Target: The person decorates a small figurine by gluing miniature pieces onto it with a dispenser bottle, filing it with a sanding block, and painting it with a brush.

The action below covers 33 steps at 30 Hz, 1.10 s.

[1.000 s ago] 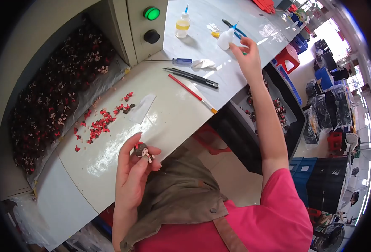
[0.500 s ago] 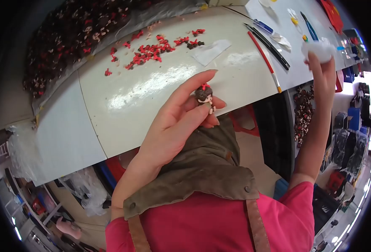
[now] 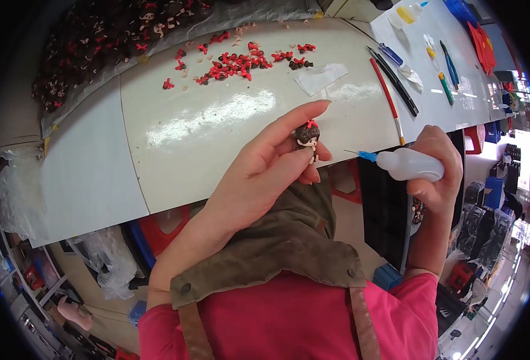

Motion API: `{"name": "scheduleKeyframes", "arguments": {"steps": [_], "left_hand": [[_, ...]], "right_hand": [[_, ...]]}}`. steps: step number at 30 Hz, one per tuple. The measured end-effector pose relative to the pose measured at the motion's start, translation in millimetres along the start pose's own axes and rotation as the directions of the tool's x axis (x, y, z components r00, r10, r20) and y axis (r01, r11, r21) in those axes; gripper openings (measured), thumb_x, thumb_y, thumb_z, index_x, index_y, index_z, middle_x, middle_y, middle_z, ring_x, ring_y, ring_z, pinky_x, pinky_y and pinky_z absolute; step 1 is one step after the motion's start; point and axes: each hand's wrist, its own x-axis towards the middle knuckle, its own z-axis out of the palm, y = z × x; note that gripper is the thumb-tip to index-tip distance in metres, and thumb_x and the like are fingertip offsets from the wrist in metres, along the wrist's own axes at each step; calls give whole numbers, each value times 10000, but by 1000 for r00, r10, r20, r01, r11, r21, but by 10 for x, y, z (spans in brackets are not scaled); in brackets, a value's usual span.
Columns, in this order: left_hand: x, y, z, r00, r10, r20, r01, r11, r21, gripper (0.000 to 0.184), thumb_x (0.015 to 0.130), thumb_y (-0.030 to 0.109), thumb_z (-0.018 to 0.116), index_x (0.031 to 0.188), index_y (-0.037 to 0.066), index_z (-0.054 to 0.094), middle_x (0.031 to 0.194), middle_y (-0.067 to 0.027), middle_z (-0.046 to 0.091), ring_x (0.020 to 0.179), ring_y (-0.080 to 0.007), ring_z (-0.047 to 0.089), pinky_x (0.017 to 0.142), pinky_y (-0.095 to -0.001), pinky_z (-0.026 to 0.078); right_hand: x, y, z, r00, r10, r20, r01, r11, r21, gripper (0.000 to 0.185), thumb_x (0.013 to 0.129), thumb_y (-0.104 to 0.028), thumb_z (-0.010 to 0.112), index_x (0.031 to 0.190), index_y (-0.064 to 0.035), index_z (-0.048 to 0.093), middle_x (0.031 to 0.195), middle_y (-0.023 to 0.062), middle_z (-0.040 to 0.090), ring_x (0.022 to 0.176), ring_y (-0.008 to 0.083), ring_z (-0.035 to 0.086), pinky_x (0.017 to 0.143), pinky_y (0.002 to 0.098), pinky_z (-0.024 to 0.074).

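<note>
The small figurine (image 3: 307, 138), brown-haired with a red bow (image 3: 311, 124), sits just right of the frame's centre, over the front edge of the table (image 3: 199, 156). The left hand (image 3: 253, 171) has it pinched, thumb across its body and fingers behind, the forefinger reaching out above the head. That pinch looks secure; it would be best kept steady and light, since parts this small could twist or bend under pressure. To the right, the right hand (image 3: 447, 157) is closed around a white squeeze bottle (image 3: 418, 166), thumb below and fingers above, its blue nozzle (image 3: 367, 156) and thin needle pointing left, near the figurine but apart from it. Handling this well, I judge, means bracing the wrists, minding the left fingertips around the needle, and pressing the soft-looking bottle only gently, as a hard squeeze could release too much. Beyond, in the upper middle, red and dark pieces (image 3: 241, 65) lie scattered beside a white scrap (image 3: 322, 78); at upper right rest a red-handled brush (image 3: 387, 93) and a screwdriver (image 3: 391, 55), and a dark heap of figures (image 3: 115, 42) fills the upper left.
</note>
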Motion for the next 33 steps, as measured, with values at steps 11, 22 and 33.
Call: {"name": "scheduleKeyframes", "arguments": {"steps": [11,22,33], "left_hand": [[-8,-9,14,1000,22,1,-22,1000,-15,528,948,33,462,1462,55,343,1034,-52,571,820,-86,515,782,-246,438],[-16,14,10,1000,1,9,-1,1000,-11,534,946,25,431,1469,60,331,1043,-45,553,850,-88,527,795,-248,441],[-25,5,14,999,28,25,-28,1000,6,546,936,25,425,1472,48,320,1077,-37,512,891,-104,531,813,-257,440]], "right_hand": [[129,-64,142,995,-5,97,14,996,-88,508,613,-443,840,839,-36,639,713,70,581,626,222,568,559,310,431],[143,-54,154,994,-10,111,21,995,-96,505,615,-436,840,840,-33,634,711,71,577,624,219,569,555,308,430],[143,-59,141,992,-18,129,30,995,-96,493,630,-431,834,846,-33,636,717,70,579,631,214,574,559,304,432]]}}
